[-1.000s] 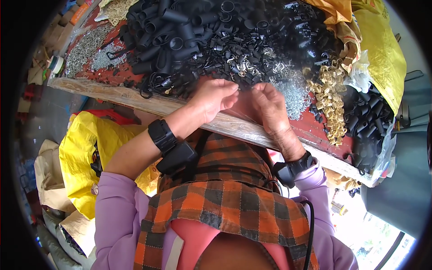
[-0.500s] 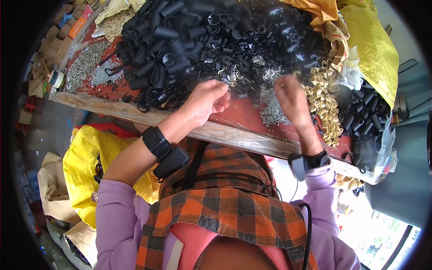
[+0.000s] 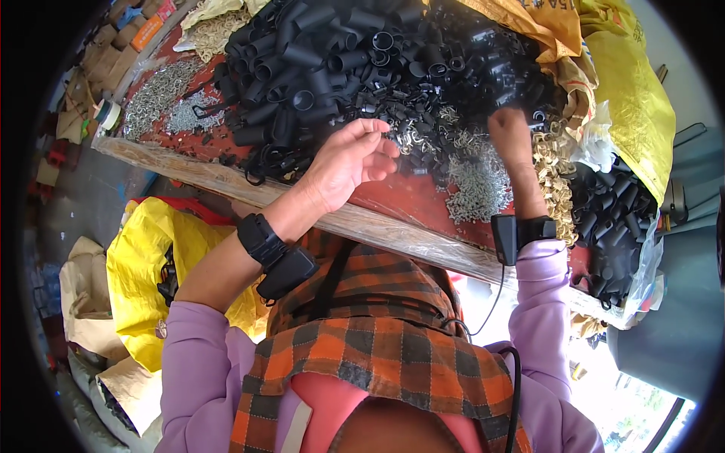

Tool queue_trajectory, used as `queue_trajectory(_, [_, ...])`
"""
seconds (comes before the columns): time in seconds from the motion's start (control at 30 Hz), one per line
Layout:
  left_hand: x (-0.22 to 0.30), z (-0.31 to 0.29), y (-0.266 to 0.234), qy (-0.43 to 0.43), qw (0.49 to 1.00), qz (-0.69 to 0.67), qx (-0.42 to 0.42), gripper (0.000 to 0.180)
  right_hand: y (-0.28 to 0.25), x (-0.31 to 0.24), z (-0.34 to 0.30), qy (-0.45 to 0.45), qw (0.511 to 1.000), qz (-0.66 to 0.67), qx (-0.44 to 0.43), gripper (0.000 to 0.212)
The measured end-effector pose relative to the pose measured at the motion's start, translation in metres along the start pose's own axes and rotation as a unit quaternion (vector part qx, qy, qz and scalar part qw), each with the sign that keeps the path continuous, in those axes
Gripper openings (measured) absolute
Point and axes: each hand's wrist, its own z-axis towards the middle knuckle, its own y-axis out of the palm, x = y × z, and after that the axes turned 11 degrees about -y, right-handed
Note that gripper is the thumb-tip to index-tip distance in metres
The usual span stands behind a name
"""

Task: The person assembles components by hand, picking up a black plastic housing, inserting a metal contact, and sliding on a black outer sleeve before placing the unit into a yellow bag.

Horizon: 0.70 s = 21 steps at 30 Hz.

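In the head view, we see our left hand (image 3: 351,162) near twelve o'clock, palm turned inward, fingers half curled beside the small black parts (image 3: 370,98); we cannot tell whether a tiny piece sits in its fingertips. Our right hand (image 3: 511,136), at two o'clock, bends its fingers down at the edge of the dark heap; it is blurred, so its grip we cannot tell either.

The small black parts lie at twelve o'clock, glossy and angular, mixed on their right with curved metal clips (image 3: 414,140), pale and shiny. Behind them we have matte black tubes (image 3: 302,57), open-ended.

Counting, we find two hands, three piles of silver pieces (image 3: 476,189) (two at ten o'clock, one at two), two heaps of tan clips (image 3: 555,177), one white spool (image 3: 108,113) at ten o'clock and one yellow bag (image 3: 136,257) toward nine. The black parts seem too many to count.
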Motion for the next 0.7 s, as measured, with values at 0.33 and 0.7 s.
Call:
queue_trajectory(0.33, [0.001,-0.002,0.000,0.060,0.995,0.081,0.003,0.045,0.019,-0.018,-0.002,0.027,0.998,0.058,-0.005,0.018])
queue_trajectory(0.7, [-0.001,-0.005,-0.003,0.067,0.995,0.079,0.012,0.046,0.014,-0.015,0.005,0.129,0.967,0.218,-0.032,0.017])
